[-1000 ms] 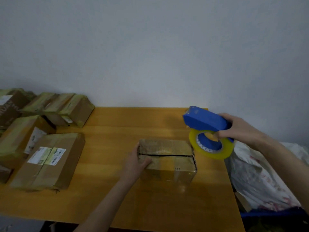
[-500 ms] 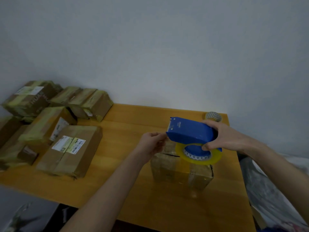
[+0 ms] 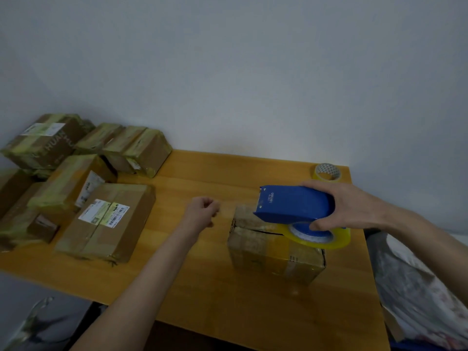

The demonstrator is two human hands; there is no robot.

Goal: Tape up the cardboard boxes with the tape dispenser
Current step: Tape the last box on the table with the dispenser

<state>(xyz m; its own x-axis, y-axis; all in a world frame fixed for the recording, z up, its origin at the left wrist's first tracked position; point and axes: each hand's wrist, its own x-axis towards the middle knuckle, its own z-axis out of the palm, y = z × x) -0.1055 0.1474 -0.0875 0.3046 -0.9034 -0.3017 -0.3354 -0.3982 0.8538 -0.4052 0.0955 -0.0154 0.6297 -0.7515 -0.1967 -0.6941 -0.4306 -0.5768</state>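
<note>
A small brown cardboard box stands on the wooden table, its top flaps meeting at a dark open seam. My right hand grips the blue tape dispenser with its yellowish tape roll, held just over the box's top right. My left hand is left of the box, level with the dispenser's mouth. Its fingers are curled and its fingertips pinch together, seemingly on the tape's free end; the clear strip is barely visible.
Several taped cardboard parcels are piled on the table's left side, up to the wall. A spare tape roll sits at the far right corner. A crumpled plastic bag lies off the table's right edge.
My left hand left the box, reached the dispenser's mouth, then drew away to the left with its fingers pinched. The dispenser came down over the box top.
</note>
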